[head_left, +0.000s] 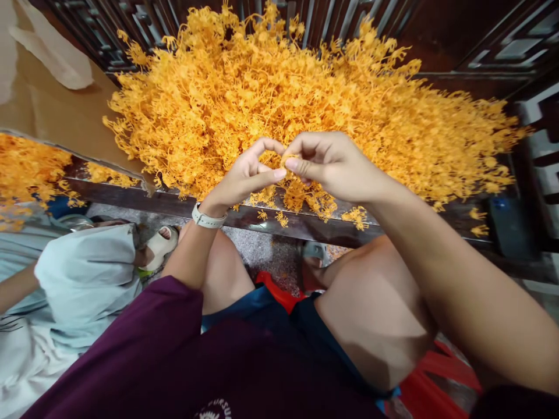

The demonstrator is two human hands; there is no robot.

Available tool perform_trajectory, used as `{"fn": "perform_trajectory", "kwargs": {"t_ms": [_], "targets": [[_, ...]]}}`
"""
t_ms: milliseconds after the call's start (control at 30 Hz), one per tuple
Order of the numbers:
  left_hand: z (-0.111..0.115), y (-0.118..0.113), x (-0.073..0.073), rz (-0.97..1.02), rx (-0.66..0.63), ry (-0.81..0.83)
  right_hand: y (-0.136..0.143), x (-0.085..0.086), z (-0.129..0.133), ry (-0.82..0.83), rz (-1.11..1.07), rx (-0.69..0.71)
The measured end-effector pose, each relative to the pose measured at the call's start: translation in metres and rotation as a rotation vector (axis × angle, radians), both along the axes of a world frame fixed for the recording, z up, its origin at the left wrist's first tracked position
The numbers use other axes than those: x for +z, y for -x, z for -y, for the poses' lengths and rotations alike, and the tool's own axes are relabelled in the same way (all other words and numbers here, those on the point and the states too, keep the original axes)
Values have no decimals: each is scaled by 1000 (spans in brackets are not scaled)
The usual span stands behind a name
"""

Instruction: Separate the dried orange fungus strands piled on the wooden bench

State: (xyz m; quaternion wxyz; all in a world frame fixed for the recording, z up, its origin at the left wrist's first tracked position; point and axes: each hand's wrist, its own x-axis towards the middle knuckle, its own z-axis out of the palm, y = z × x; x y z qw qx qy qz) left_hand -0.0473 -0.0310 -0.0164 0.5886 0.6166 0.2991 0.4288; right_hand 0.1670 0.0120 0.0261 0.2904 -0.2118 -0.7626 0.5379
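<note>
A large heap of small orange flower-like plastic pieces, with thin stems and curled petals, lies in front of me. Above its near edge my two hands meet at the fingertips. My right hand pinches a small orange piece between thumb and forefinger. My left hand closes thumb and forefinger around the other side of the same spot, its fingertips touching or nearly touching the right ones. Most of the piece is hidden behind the fingers. A few loose pieces lie along the near edge below my hands.
The heap rests on a dark wooden bench with a carved back. A cardboard sheet stands at the left, with more orange pieces beyond it. Another person's leg is close on my left. Red plastic shows beneath me.
</note>
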Motion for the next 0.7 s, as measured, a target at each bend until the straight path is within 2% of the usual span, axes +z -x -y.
{"fn": "perform_trajectory", "kwargs": {"t_ms": [100,233,300,400,500,700], "targets": [[-3,3,0,-22,-16,-89,2,-1,-2,111,-2,86],[-5,9,-3,-90,-123,-276,0,5,3,281,-95,275],[-6,10,-5,-46,-76,-264,-3,12,7,333,-153,291],[-7,7,-8,111,133,-120,-9,21,11,281,-146,103],[-10,2,-6,209,256,-3,-12,20,10,158,-87,-106],[-15,-5,-7,187,418,-60,-9,6,3,59,-59,-191]]}}
